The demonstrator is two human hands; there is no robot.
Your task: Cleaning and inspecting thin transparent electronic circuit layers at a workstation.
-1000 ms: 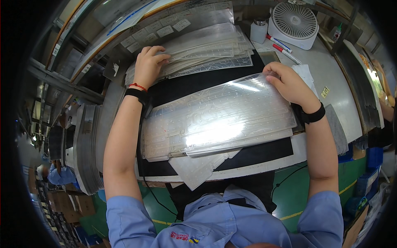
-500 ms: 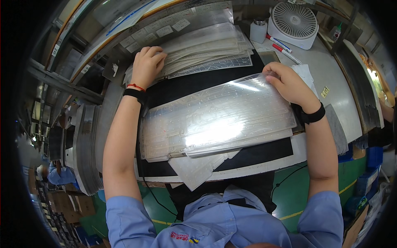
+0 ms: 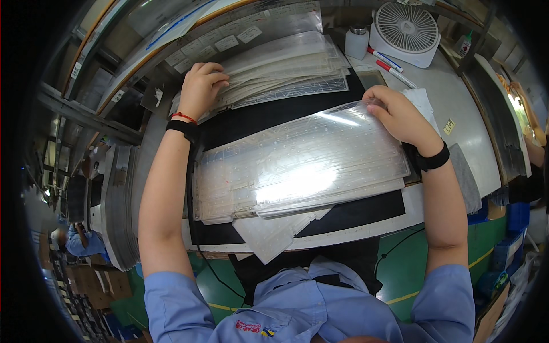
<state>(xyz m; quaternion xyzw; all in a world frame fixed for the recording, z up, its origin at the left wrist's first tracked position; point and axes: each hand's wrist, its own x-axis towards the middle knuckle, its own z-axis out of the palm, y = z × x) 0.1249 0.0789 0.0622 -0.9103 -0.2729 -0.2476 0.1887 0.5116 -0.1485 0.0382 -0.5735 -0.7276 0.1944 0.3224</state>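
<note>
Two stacks of thin clear plastic sheets lie on a black mat [image 3: 377,204]. At the left end of the back stack [image 3: 286,63], my left hand [image 3: 200,86] has its fingers loosely bent and apart, over or touching the sheet edges; nothing shows in its grip. My right hand [image 3: 397,114] pinches the far right corner of the front stack's top sheet [image 3: 309,146] between thumb and fingers. This sheet has small dots and reflects a bright glare. Beneath the front stack, a loose clear piece [image 3: 266,237] sticks out at an angle past the bench's near edge.
A white fan [image 3: 407,31], a clear bottle [image 3: 357,43] and capped markers [image 3: 394,73] stand or lie at the back right. Crumpled white tissue [image 3: 420,102] and a grey cloth [image 3: 464,177] lie on the right. Metal shelving [image 3: 86,114] rises at left. A black cable [image 3: 214,271] hangs below the bench.
My left hand has shifted slightly left along the back stack's end, its forearm moving left too. My right hand and the front stack have stayed in place.
</note>
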